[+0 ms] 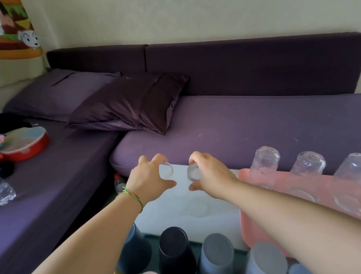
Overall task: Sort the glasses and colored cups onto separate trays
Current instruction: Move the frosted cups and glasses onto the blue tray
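We reach both hands out over the white table [214,222]. Our left hand [148,180] curls around a clear glass [166,169], and our right hand [210,174] grips a second glass [194,173], fingers over its top. On our right, the pink tray [321,189] holds three upturned glasses [265,159] along its far edge. Nearest us, colored cups [176,255] stand upside down, dark, blue, pink and green; what they stand on is blurred.

Five clear glasses [265,162], seven colored cups [176,253], one pink tray [253,231], two hands [148,180]
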